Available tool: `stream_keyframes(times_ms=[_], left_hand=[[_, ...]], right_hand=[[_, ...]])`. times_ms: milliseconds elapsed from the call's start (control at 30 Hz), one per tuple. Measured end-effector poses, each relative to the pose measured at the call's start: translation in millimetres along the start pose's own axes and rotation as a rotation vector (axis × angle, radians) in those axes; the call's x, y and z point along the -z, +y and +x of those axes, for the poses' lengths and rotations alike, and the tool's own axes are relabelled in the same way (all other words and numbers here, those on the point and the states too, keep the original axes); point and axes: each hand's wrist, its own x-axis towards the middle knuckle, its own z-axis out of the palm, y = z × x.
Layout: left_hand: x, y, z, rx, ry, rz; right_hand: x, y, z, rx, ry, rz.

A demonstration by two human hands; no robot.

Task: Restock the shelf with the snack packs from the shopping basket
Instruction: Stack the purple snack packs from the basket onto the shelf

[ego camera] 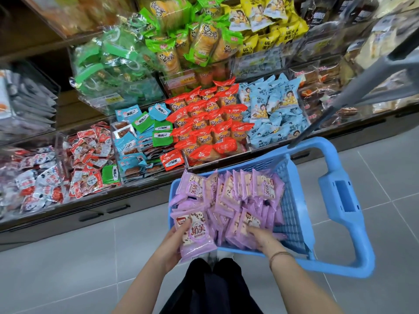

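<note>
Your left hand: thumb on the face, fingers curled under one purple snack pack, held at the near-left rim of the blue shopping basket, probably lifted clear for carrying to the shelf. Your right hand: fingers dug in among the purple packs in the basket; cannot tell whether they grip one. Basket stands just before the shelf, so your reach is short. Held pack reads 奶芙; its red corner logo is unreadable. Light-blue packs read 碱水面包丁; price tags blurred
</note>
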Motion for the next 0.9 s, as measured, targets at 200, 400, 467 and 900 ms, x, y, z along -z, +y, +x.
stream_keyframes(times_ms=[200,400,467,900], left_hand=[[-7.5,1.7,1.1,-0.03,0.054,0.038],[-22.4,-1.0,8.1,-0.051,0.073,0.234],[-30.9,-1.7,7.5,-0.082,0.028,0.314],[-30.4,-7.2,3.4,-0.009,-0.076,0.155]], right_hand=[[20.3,0.4,-16.6,0.113,-0.009,0.259],[16.0,-1.0,-69.9,0.206,-0.293,0.284],[1.4,0.3,-84.1,0.281,-0.327,0.131],[22.6,-5.8,-54.9,0.487,0.244,-0.481]])
